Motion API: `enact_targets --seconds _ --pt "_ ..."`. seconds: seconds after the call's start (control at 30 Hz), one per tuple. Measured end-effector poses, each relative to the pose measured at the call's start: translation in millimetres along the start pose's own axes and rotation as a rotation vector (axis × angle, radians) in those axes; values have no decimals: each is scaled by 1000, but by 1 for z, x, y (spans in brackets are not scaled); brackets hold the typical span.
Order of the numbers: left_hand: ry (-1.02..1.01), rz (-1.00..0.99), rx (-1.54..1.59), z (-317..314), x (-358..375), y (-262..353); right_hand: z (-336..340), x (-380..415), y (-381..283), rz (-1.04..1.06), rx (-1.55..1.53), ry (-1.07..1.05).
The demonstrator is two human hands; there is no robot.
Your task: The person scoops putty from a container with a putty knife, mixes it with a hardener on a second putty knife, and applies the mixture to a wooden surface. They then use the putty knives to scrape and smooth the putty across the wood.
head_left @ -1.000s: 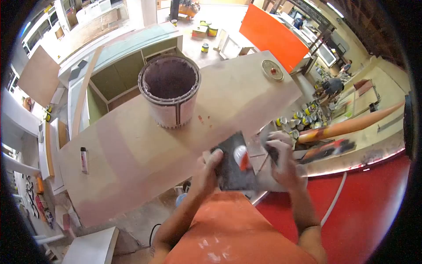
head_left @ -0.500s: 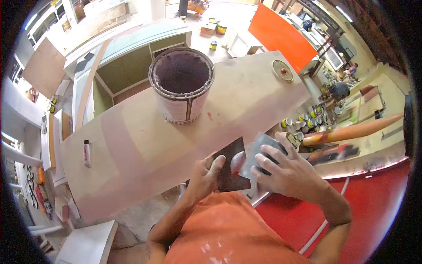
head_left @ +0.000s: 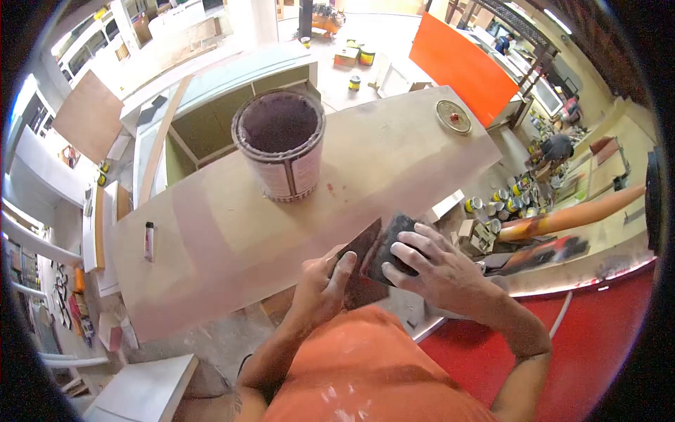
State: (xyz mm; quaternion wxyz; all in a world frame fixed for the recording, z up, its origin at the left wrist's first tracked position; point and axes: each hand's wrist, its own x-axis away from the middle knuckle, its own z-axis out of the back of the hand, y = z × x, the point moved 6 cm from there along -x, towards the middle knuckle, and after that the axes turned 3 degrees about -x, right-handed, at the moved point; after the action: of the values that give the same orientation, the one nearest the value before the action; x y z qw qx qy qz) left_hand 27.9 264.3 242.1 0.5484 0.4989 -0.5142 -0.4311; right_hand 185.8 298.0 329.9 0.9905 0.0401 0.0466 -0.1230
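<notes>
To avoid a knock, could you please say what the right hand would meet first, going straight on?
Past its dark spreader, the right hand would probably meet the dark plate in the left hand; depth is unclear.

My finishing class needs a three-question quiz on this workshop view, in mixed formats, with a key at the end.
1. True or false: the large open can stands upright on the long panel.

2. Multiple choice: what does the left hand hold?
A) a paintbrush
B) a dark flat plate
C) a roller

3. Fill in the blank: seen from the head camera, the black-capped tube lies near the panel's ____ end.

Key: 1. True. 2. B. 3. left.
</notes>
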Motion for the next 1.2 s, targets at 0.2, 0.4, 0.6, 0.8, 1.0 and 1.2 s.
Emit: enact_targets --seconds 0.2,0.4,0.6,0.8,1.0,1.2 --pt "28 69 553 -42 -9 -14 18 51 3 -122 -309 233" --pt "-65 262 740 -106 -18 -58 -73 95 33 -500 -516 639" --pt "-1 194 776 -139 -31 -53 -107 202 68 -1121 -805 888" --pt "243 7 607 -140 -39 -63 -133 215 -4 -1405 -1415 1521" --pt "-102 -368 -484 -137 -35 -9 -140 170 25 -1387 -1569 1516" --pt "-245 -341 -511 -109 -53 2 -111 124 49 -1318 -1623 1633"
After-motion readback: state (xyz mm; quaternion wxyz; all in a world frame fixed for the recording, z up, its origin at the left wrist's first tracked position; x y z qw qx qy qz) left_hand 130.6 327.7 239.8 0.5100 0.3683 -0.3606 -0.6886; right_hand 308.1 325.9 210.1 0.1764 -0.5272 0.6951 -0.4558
